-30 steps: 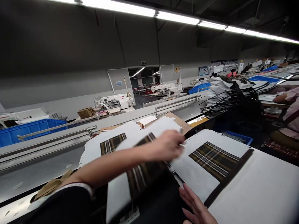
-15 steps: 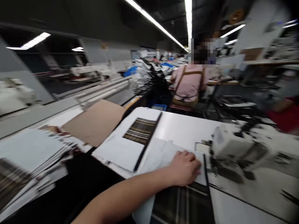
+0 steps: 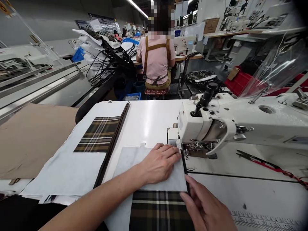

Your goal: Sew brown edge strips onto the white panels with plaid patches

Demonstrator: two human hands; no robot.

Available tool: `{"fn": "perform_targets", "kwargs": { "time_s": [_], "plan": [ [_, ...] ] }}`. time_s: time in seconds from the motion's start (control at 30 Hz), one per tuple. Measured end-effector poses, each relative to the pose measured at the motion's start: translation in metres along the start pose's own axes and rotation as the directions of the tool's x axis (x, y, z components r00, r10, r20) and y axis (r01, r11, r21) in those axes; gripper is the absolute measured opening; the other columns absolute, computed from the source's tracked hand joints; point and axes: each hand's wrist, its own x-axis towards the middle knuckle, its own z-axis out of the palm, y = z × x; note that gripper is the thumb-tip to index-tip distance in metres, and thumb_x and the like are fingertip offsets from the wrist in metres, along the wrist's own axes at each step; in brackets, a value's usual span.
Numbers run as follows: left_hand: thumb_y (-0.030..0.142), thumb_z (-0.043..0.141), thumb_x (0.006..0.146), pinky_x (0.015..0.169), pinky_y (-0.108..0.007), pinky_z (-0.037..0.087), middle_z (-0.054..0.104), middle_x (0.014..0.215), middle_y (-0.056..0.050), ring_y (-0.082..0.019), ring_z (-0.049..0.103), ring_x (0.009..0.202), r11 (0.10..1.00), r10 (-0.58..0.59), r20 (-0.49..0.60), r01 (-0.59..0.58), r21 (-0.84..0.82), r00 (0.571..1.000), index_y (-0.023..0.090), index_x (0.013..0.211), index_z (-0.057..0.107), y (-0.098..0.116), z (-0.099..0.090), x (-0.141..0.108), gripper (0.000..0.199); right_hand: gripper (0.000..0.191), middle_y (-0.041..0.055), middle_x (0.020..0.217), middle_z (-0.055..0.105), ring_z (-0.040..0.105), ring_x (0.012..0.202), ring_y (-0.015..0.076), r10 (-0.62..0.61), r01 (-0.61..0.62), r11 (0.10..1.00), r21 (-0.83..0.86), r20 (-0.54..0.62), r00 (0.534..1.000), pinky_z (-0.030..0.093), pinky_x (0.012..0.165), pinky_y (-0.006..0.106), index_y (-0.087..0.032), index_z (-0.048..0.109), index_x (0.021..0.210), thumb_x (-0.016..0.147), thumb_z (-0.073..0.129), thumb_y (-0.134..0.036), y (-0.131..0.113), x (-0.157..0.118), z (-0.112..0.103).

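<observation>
A pale fabric panel [image 3: 127,166] with a plaid patch [image 3: 157,208] and a dark edge strip lies on the white sewing table [image 3: 146,118]. My left hand [image 3: 163,162] rests palm down on its pale upper part, fingers stretched towards the strip. At the panel's right edge, my right hand [image 3: 209,205] pinches the dark strip between thumb and fingers. Just beyond the left fingertips stands a white sewing machine [image 3: 204,125], its needle area close to the panel's top right corner. Similar panels with a plaid patch lie in a stack [image 3: 64,173] to the left.
Black and red thread snips [image 3: 264,162] lie right of the machine foot. A ruler scale [image 3: 264,221] runs along the front right. Brown board [image 3: 36,138] covers the far left. Ahead sits a person in pink [image 3: 157,57], beside piled fabric [image 3: 103,51].
My view has turned right and steadied. My right hand has come into view at the panel's dark edge. My left hand is still on the panel, now closer to the machine.
</observation>
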Motion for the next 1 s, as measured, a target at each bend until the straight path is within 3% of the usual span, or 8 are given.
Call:
{"fn": "perform_targets", "kwargs": {
  "time_s": [0.13,0.33,0.47,0.57,0.67,0.73,0.83,1.0],
  "plan": [
    [0.010,0.045,0.100,0.107,-0.045,0.040,0.059,0.149,-0.010,-0.026,0.052,0.135,1.000,0.009,0.007,-0.009,0.017,1.000,0.012,0.134,0.057,-0.004,-0.004,0.001,0.036,0.044,0.0099,0.110,0.078,0.077,0.092,0.0234,-0.068,0.040,0.973,-0.227,-0.120,0.990,0.065,0.070,0.031,-0.012,0.070,0.122,0.110,0.035,-0.035,-0.006,0.037,0.015],
    [0.020,0.043,0.106,0.106,-0.045,0.042,0.062,0.144,-0.011,-0.026,0.056,0.129,0.996,0.093,0.002,-0.093,0.003,0.996,0.011,0.140,0.056,0.002,-0.001,0.013,0.037,0.034,0.0047,0.110,0.079,0.077,0.090,0.0180,-0.125,0.086,0.960,-0.266,-0.131,0.984,0.063,0.071,0.022,-0.016,0.068,0.128,0.108,0.049,-0.037,0.012,0.020,-0.003],
    [0.023,0.043,0.109,0.109,-0.044,0.042,0.064,0.144,-0.011,-0.025,0.056,0.130,0.997,0.081,-0.046,-0.081,0.010,0.996,0.010,0.139,0.057,0.007,0.008,0.009,0.036,0.042,0.0005,0.091,0.077,0.072,0.065,0.0142,0.026,-0.057,0.983,-0.175,-0.177,0.984,0.056,0.053,0.022,-0.019,0.067,0.128,0.103,0.056,-0.050,0.014,0.025,-0.008],
    [0.025,0.044,0.109,0.113,-0.044,0.040,0.063,0.145,-0.011,-0.025,0.054,0.133,0.999,0.045,-0.101,-0.042,0.025,0.994,0.008,0.134,0.061,0.012,0.012,0.007,0.034,0.050,-0.0035,0.076,0.071,0.067,0.058,0.0150,0.166,-0.194,0.976,-0.100,-0.239,0.957,0.053,0.053,0.027,-0.019,0.069,0.123,0.099,0.054,-0.060,0.008,0.041,-0.005],
    [0.027,0.045,0.109,0.108,-0.044,0.044,0.064,0.139,-0.013,-0.026,0.055,0.130,0.999,0.023,-0.096,-0.021,0.026,0.995,0.008,0.131,0.062,0.014,0.011,0.011,0.034,0.041,-0.0055,0.070,0.069,0.065,0.056,0.0152,0.234,-0.256,0.965,-0.051,-0.261,0.936,0.050,0.056,0.029,-0.023,0.074,0.111,0.095,0.058,-0.057,0.007,0.052,-0.002],
    [0.028,0.044,0.109,0.102,-0.042,0.047,0.067,0.131,-0.012,-0.025,0.058,0.122,0.999,0.032,-0.089,-0.030,0.024,0.996,0.009,0.129,0.064,0.013,0.010,0.014,0.033,0.036,-0.0033,0.078,0.072,0.066,0.061,0.0155,0.202,-0.231,0.970,-0.079,-0.270,0.941,0.050,0.059,0.030,-0.024,0.075,0.109,0.096,0.057,-0.053,0.008,0.054,0.000],
    [0.027,0.044,0.109,0.101,-0.040,0.048,0.070,0.127,-0.012,-0.023,0.060,0.117,0.998,0.049,-0.128,-0.045,0.031,0.991,0.008,0.126,0.066,0.011,0.010,0.016,0.033,0.038,0.0020,0.095,0.074,0.070,0.079,0.0172,0.042,-0.099,0.978,-0.182,-0.290,0.956,0.051,0.067,0.030,-0.020,0.074,0.112,0.104,0.048,-0.047,0.007,0.053,0.003],
    [0.024,0.049,0.107,0.103,-0.039,0.049,0.070,0.130,-0.010,-0.022,0.061,0.119,0.998,0.067,-0.174,-0.062,0.032,0.982,0.007,0.122,0.068,0.007,0.014,0.014,0.029,0.037,0.0056,0.095,0.071,0.068,0.081,0.0162,-0.141,0.034,0.949,-0.312,-0.327,0.934,0.048,0.069,0.027,-0.012,0.072,0.114,0.111,0.044,-0.037,0.003,0.052,0.007]
  ]
}}
